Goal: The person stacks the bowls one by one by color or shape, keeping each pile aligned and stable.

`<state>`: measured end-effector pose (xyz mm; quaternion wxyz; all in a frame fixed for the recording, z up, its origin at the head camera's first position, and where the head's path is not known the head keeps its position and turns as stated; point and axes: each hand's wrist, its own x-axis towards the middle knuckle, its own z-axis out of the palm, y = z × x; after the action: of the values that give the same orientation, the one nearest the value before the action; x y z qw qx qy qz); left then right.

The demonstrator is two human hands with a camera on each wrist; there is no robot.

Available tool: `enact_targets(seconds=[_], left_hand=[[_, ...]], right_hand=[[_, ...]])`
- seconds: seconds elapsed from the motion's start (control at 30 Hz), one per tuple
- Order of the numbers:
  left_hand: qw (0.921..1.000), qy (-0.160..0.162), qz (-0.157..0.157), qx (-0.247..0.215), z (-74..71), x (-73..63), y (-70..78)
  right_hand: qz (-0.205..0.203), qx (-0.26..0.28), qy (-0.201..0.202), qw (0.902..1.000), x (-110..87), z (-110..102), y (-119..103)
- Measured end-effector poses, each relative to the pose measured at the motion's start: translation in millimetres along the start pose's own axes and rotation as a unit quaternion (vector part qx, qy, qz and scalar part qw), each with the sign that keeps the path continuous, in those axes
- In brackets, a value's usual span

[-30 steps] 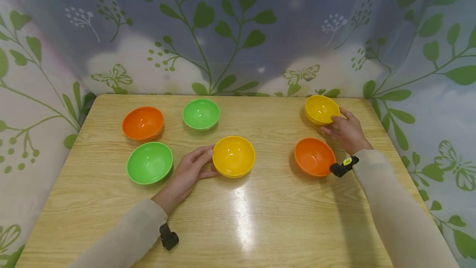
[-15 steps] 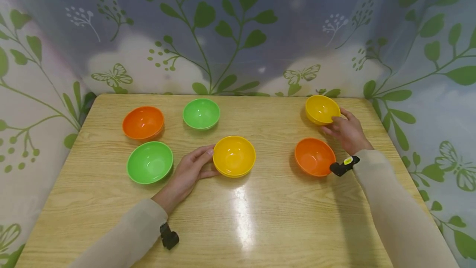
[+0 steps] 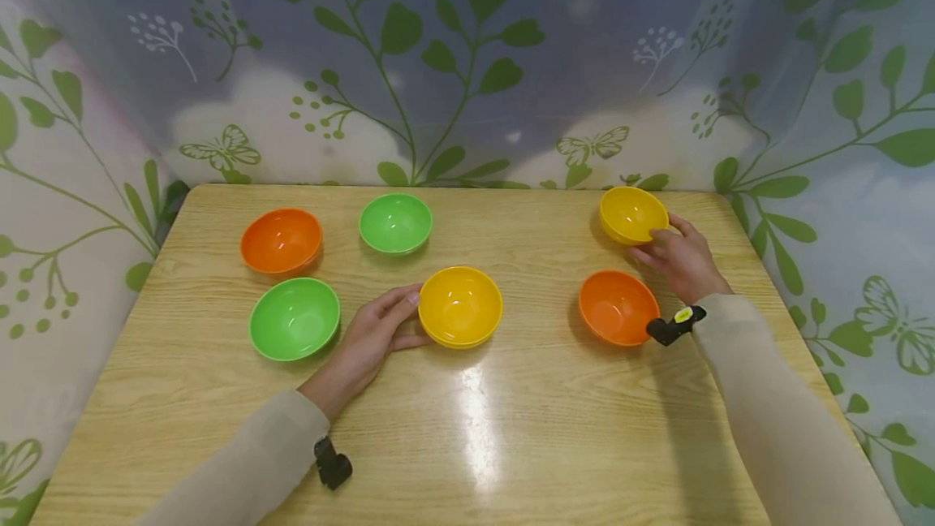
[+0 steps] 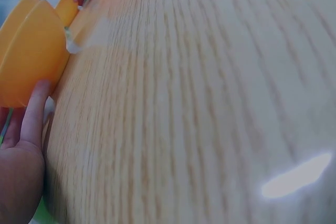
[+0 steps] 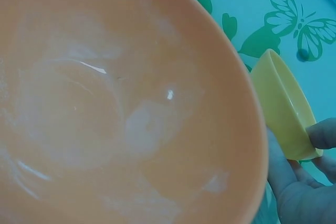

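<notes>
Near the table's middle, my left hand [image 3: 376, 329] holds a yellow bowl [image 3: 460, 308] by its left side, thumb at the rim and fingers lower down. The left wrist view shows this bowl [image 4: 34, 51] from the side, with fingers [image 4: 35, 111] against its wall. At the back right, my right hand [image 3: 679, 256] pinches a second yellow bowl [image 3: 632, 216] at its near right rim. In the right wrist view the thumb is on the rim of that bowl [image 5: 283, 108], other fingers underneath. An orange bowl [image 3: 618, 308] stands just in front of it, below the right wrist.
On the left side of the wooden table [image 3: 409, 437] stand another orange bowl [image 3: 281, 242], a green bowl [image 3: 295, 320] close in front of it, and a second green bowl [image 3: 395, 224] farther back. A leaf-patterned curtain [image 3: 438, 104] borders the table's back and sides.
</notes>
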<state>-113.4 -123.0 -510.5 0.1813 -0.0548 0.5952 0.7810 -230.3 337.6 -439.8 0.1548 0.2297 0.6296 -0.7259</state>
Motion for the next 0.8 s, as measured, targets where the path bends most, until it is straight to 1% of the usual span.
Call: enact_targets(seconds=[0.2,0.8], left_hand=[[1.0,0.003,-0.002,0.001,0.5,-0.4,0.7],[1.0,0.0,-0.004,0.002,0.2,-0.2,1.2]], right_hand=[[0.003,0.014,0.002,0.9999,-1.1,1.9,-0.4],[-0.006,0.007,-0.002,1.0,0.8,-1.2,0.6]])
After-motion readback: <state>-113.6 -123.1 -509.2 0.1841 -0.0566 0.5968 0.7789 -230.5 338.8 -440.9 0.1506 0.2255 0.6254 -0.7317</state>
